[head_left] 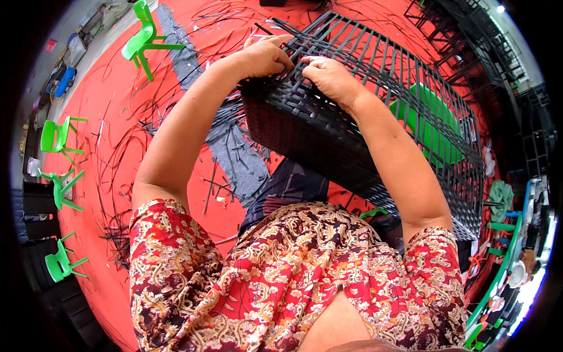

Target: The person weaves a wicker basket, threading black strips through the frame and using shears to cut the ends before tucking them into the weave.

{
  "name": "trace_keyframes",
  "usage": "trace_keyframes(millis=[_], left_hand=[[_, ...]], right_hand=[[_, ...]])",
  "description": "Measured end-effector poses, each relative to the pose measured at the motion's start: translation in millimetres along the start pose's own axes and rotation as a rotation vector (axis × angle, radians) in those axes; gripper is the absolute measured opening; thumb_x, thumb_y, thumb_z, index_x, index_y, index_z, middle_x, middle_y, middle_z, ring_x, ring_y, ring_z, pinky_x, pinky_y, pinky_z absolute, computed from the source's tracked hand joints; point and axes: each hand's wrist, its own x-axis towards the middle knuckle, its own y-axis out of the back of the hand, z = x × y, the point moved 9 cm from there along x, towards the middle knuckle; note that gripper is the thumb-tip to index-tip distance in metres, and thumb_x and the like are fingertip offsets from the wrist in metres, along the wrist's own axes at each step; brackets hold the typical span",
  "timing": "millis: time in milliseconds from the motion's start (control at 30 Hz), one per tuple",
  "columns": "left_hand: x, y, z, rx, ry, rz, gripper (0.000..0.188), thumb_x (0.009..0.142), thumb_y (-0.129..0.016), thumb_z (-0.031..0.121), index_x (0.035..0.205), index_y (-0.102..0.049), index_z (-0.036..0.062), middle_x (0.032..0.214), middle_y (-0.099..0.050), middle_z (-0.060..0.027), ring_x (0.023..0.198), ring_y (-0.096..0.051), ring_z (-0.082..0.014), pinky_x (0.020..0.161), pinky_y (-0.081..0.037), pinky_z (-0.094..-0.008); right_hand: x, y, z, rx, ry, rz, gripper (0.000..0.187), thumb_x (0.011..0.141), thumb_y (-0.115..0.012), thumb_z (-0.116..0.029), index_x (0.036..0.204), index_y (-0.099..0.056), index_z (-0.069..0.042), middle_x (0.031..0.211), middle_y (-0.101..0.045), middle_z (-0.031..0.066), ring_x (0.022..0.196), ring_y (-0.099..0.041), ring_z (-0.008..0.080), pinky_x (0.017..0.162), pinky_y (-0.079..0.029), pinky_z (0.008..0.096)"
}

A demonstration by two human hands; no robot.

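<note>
A large black woven frame [305,120] lies across my lap, slanting from the upper middle to the lower right. Its near side is densely woven, while the far side shows open rows of parallel strips. My left hand [265,57] is at its far left corner, fingers bent and closed on a black weaving strip [284,29] there. Just to the right, my right hand [329,77] rests on the same edge, thumb and fingers pinched on the strips. The exact ends held are hidden by the fingers.
Red floor covering [105,193] is littered with black strip scraps, with a grey cloth strip [237,158] across it. Small green chairs [143,44] stand to the left. A green seat [431,123] shows through the frame's bars. Dark metal frames [475,47] are stacked at the right.
</note>
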Motion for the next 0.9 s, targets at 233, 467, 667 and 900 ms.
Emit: trace_keyframes(millis=[233,467,667,900], left_hand=[[2,-15,9,0.016,0.071,-0.207,0.028,0.077,-0.055,0.036,0.102,-0.065,0.0294,0.147,-0.013,-0.0051,0.136,-0.008,-0.0240,0.101,-0.010,-0.0582],[4,-22,3,-0.421,-0.151,-0.071,0.032,0.080,-0.058,0.019,0.111,-0.062,0.0175,0.144,-0.014,-0.0197,0.131,-0.022,-0.0301,0.103,-0.025,-0.0324],[3,-16,4,-0.517,-0.082,-0.058,0.032,0.073,-0.064,0.020,0.105,-0.065,0.0165,0.141,-0.023,-0.0223,0.131,-0.025,-0.0297,0.103,-0.025,-0.0332],[8,-11,17,-0.508,-0.202,-0.074,0.018,0.071,-0.060,0.007,0.087,-0.067,0.0027,0.129,-0.041,-0.0111,0.105,-0.048,-0.0188,0.084,-0.040,-0.0282]], right_hand=[[2,5,7,-0.110,-0.062,0.046,0.024,0.077,-0.051,-0.015,0.081,-0.063,0.005,0.116,-0.052,0.0098,0.087,-0.050,0.0103,0.073,-0.041,0.0237],[0,7,-6,-0.484,0.155,0.103,0.022,0.080,-0.058,-0.021,0.078,-0.065,0.000,0.124,-0.045,0.0106,0.094,-0.051,0.0160,0.079,-0.042,0.0288],[-1,3,-7,-0.596,0.177,0.135,0.026,0.081,-0.061,-0.026,0.073,-0.064,-0.001,0.130,-0.039,0.0119,0.112,-0.044,0.0252,0.093,-0.035,0.0332],[0,4,-4,-0.686,0.157,0.182,0.030,0.078,-0.060,-0.037,0.084,-0.070,-0.010,0.131,-0.043,0.0052,0.118,-0.041,0.0263,0.096,-0.033,0.0409]])
